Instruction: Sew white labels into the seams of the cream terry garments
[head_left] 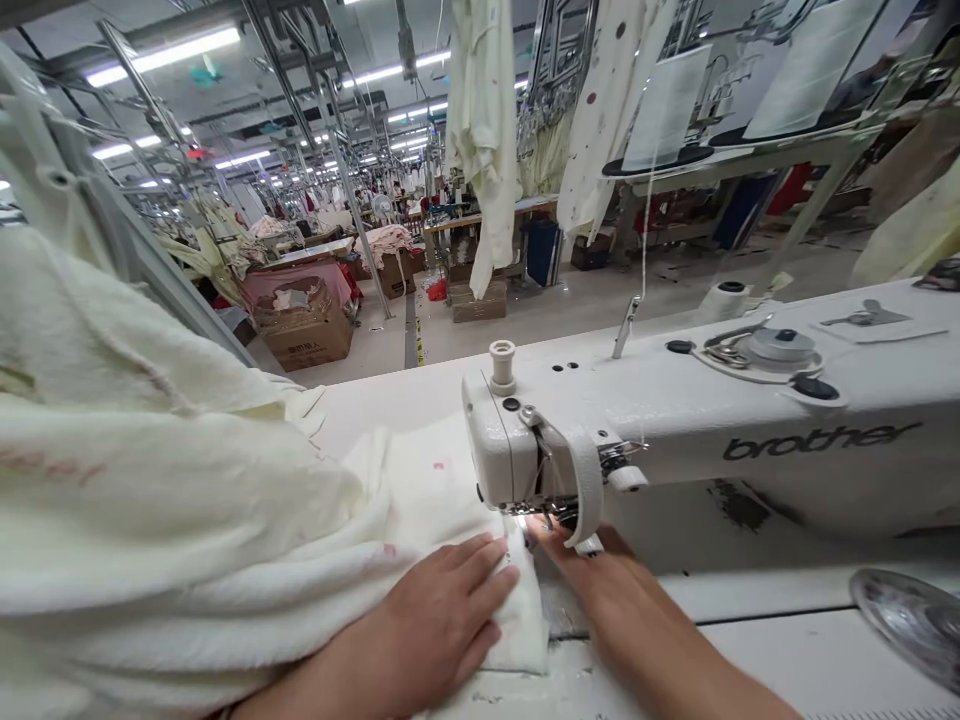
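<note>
A large cream fabric piece [187, 500] is heaped across the left of the table and runs under the head of a white Brother sewing machine [675, 430]. My left hand [435, 610] lies flat on the fabric's edge, fingers stretched out toward the needle. My right hand [600, 580] reaches under the machine head beside the presser foot [551, 515]; its fingertips rest at the fabric near the needle and are partly hidden by the machine.
The white sewing table [787, 650] extends to the right, with a metal disc [907, 610] at its right edge. Beyond lie a factory floor with cardboard boxes [307, 335], hanging cream garments [484, 130], overhead rails and other workstations.
</note>
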